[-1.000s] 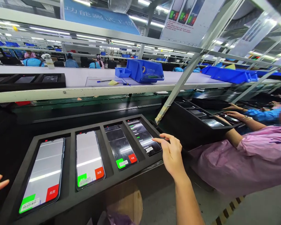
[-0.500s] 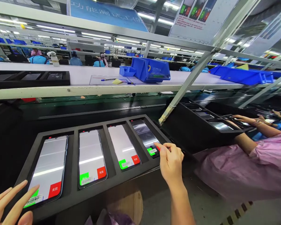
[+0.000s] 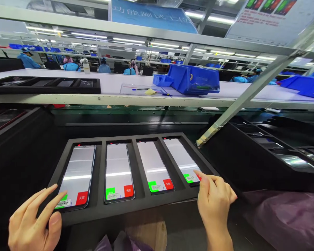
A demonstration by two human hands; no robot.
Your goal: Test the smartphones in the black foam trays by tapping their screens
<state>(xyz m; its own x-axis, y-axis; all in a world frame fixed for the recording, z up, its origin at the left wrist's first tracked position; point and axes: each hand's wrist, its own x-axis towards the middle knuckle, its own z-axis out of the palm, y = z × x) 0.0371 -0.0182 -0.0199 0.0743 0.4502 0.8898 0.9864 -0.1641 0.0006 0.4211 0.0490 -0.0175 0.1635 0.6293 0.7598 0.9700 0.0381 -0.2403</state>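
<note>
One index fingertip of the left hand (image 3: pixel 35 221) is over the green patch (image 3: pixel 64 198) on the leftmost phone (image 3: pixel 80 164); whether it presses the glass or hovers just above it cannot be told. That hand is spread, with nothing visible in its grasp. On the right hand (image 3: pixel 216 198) the index finger points out and the others curl in; from this angle I cannot tell whether thumb and index press together. Its fingertip is at the lower right of the rightmost phone (image 3: pixel 180 153), covering part of the red patch (image 3: pixel 198 177). For touches like these, a light, square fingertip should work best: green and red sit close together, and a paper label (image 3: pixel 157 187) overlaps the green on each screen, so bare colour makes the better target. Spare fingers belong clear of the glass, and a hard push could shift a phone in its slot. Both the second phone (image 3: pixel 119 162) and third phone (image 3: pixel 154 158) lie between, all four face up with lit pale screens, each in its own compartment of the black tray (image 3: pixel 99 211). Beyond it, a white shelf (image 3: pixel 131 100) carries a blue bin (image 3: pixel 195 80).
</note>
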